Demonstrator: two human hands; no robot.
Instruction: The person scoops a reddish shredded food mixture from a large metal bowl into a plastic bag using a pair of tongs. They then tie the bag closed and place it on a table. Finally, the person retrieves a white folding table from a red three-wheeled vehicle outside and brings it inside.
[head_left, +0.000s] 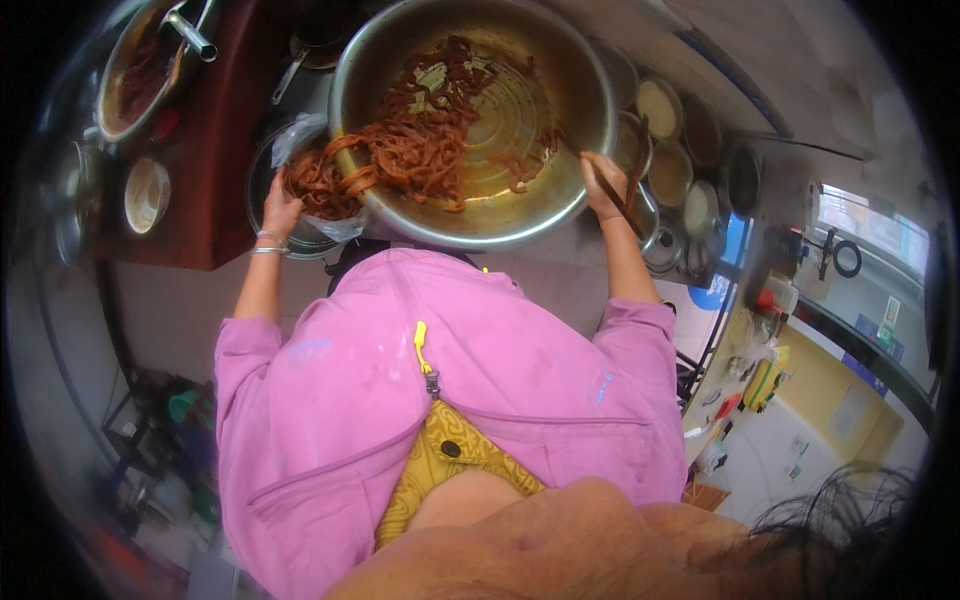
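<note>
A large stainless steel basin (517, 214) lies before me, holding reddish-brown food strips (424, 154) that look sauced. Some strips hang over its left rim into a clear plastic bag (341, 227), which lines a dark round container (259, 187). At the bag's left side, my left hand (281, 206) grips it against the strips, its fingertips partly hidden. My right hand (604, 184) is closed around long wooden chopsticks (616, 196) at the basin's right rim. The chopsticks' upper ends reach over the rim into the basin. Whether this hand also bears on the rim, I cannot tell.
On a reddish-brown counter (217, 202) to the left are an oval metal pan (112, 97) with a ladle (193, 37) and a white bowl (147, 196). Several round containers (670, 174) crowd the right side. A skillet (319, 56) sits behind the bag.
</note>
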